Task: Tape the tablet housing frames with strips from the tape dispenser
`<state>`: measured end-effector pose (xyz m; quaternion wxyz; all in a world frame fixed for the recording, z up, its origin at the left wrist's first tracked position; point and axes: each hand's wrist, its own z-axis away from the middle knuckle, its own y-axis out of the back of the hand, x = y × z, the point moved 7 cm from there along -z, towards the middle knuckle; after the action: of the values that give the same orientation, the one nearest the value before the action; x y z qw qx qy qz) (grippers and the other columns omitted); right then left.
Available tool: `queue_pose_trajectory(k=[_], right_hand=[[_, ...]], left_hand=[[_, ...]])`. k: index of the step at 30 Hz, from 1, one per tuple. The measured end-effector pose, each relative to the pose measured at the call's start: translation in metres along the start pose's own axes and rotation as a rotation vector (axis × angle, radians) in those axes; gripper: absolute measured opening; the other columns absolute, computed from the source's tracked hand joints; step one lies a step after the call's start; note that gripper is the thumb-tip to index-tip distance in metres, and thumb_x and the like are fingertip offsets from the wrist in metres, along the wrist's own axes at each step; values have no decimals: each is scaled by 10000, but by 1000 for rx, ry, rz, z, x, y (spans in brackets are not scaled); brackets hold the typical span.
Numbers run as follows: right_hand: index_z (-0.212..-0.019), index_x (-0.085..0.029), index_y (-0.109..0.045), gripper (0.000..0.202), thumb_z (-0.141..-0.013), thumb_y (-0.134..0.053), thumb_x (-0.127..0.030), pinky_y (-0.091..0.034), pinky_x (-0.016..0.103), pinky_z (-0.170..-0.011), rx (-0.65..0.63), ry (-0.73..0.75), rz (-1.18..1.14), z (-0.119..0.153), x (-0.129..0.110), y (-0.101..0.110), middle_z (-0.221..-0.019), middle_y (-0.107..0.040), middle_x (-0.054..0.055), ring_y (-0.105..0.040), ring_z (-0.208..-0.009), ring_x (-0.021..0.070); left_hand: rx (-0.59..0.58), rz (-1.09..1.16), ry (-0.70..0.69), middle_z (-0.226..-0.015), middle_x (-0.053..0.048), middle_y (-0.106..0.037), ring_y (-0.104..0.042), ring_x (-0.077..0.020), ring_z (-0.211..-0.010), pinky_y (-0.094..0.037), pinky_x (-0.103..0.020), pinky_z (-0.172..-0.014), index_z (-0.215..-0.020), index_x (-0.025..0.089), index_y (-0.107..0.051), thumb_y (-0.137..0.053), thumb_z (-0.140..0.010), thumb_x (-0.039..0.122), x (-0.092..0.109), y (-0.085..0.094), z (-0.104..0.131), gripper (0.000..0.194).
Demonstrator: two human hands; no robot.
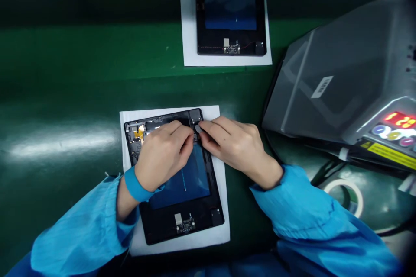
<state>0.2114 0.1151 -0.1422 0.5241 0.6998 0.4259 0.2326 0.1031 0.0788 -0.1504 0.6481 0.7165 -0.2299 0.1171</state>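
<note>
An opened black tablet lies slightly turned on a white sheet, its inside facing up. A blue panel fills its middle, and a small circuit board sits at its near end. Over the tablet's upper part is my left hand, fingers closed in a pinch; what they hold is hidden. My right hand pinches at the upper right edge, where a small grey piece shows at its fingertips. Both hands' fingertips are close together. An orange flex cable shows at the tablet's upper left.
Another opened tablet lies on a white sheet further back. To the right stands a grey machine with a lit red display. A roll of tape and dark cables lie below it on the green mat.
</note>
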Motion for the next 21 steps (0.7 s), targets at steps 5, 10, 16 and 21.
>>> queue_pose_trajectory(k=[5, 10, 16, 21], right_hand=[[-953, -178, -663, 176, -912, -499, -227, -323, 244, -507, -6, 13, 24, 2, -1, 0, -737, -640, -10, -562, -621, 81], [-938, -176, -666, 161, -904, -516, -221, -315, 252, -493, 12, 24, 51, 1, -3, 1, -720, -635, -17, -547, -591, 77], [-922, -174, -668, 157, -898, -514, -194, -320, 244, -498, 46, 40, 46, 1, -4, 4, -683, -618, -23, -540, -584, 72], [-924, -181, -666, 161, -901, -508, -198, -315, 249, -496, 21, 36, 66, 2, -4, 2, -690, -621, -26, -527, -572, 72]], left_hand=[[4, 3, -6, -742, -21, -595, -572, -145, -669, -444, -268, -626, -800, 153, -620, -475, -876, 163, 0, -1, 1, 164], [-7, 4, -2, -752, -28, -601, -576, -143, -678, -447, -265, -629, -802, 153, -619, -473, -877, 167, 0, 0, 0, 165], [-3, 6, -4, -755, -29, -608, -580, -147, -681, -453, -269, -633, -811, 153, -621, -470, -881, 176, 1, -1, 0, 168], [6, 12, -9, -751, -30, -601, -579, -148, -679, -455, -268, -630, -806, 150, -627, -473, -876, 169, 0, 0, 1, 170]])
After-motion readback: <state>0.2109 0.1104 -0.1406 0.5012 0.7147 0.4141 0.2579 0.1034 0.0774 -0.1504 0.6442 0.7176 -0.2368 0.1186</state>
